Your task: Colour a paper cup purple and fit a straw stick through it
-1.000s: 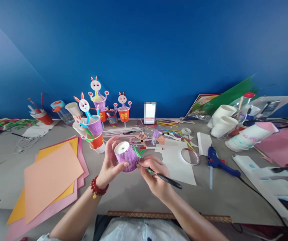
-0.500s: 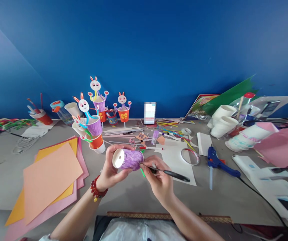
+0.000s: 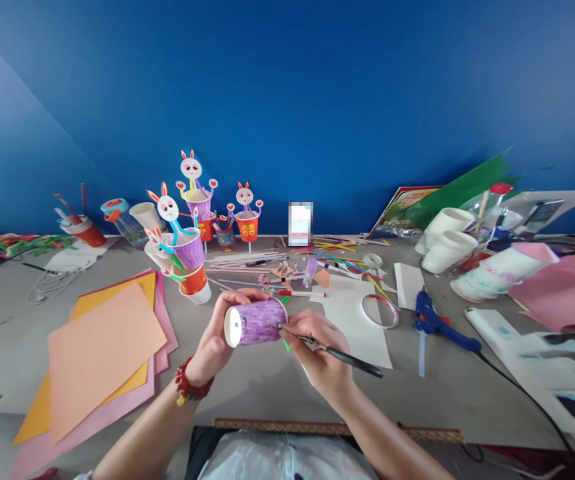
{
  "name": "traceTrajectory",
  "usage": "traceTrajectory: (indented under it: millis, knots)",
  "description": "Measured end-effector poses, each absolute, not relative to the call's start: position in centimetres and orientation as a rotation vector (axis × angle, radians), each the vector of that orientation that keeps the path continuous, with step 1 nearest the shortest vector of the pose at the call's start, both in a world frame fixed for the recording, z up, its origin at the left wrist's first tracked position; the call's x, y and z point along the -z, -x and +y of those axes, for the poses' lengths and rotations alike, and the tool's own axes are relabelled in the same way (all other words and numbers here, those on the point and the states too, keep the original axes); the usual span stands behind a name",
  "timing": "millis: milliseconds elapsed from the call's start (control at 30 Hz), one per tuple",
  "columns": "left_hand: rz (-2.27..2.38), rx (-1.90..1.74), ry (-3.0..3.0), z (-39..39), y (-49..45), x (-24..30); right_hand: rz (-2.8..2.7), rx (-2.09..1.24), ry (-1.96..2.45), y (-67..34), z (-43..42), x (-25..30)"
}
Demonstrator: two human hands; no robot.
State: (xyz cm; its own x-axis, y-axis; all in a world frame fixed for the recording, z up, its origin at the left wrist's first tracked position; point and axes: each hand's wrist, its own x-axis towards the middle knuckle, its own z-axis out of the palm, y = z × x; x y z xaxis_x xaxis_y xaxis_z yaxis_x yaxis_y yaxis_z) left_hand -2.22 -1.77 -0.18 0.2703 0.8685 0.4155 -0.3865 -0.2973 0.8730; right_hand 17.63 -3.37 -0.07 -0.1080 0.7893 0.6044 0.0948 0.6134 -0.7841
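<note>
My left hand [image 3: 217, 327] is wrapped round a paper cup [image 3: 262, 321] coloured purple, which lies on its side in the air above the table. Its white base, with a small dark hole, faces left. At the cup's right end, my right hand [image 3: 323, 350] is closed on a slim black-handled tool [image 3: 355, 363], its handle pointing down to the right. The tool's working end is hidden by my fingers, so its kind is unclear. My right fingertips touch the cup's side, where a tiny green bit shows. A green strip [image 3: 286, 345] pokes out beside these fingers.
Rabbit-faced cup figures [image 3: 190, 247] stand at back left. Coloured paper sheets [image 3: 102, 353] lie on the left. White paper [image 3: 362, 320], a tape roll [image 3: 380, 311], a blue glue gun [image 3: 442, 323] with its cord and a power strip [image 3: 522, 360] are to the right. Straws and markers lie behind.
The cup has turned slightly, its right end tipping up a little. My left thumb has drawn back from the cup's front side. My right hand and the tool have shifted slightly down and right.
</note>
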Motion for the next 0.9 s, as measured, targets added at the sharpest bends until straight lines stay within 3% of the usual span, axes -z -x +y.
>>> traceTrajectory:
  millis: [300,733,900]
  knots:
    - [0.54,-0.736,-1.255,0.3,4.9,-2.2,-1.994,-0.22,0.618,-19.3,-2.3,-0.5]
    - [0.697,-0.747,-1.547,-0.9,3.1,-2.1,-2.08,-0.16,0.649,-19.6,-2.3,-0.4]
    - [0.754,-0.866,-1.585,-1.4,2.6,-2.0,-1.987,-0.36,0.735,-19.4,-3.0,-0.2]
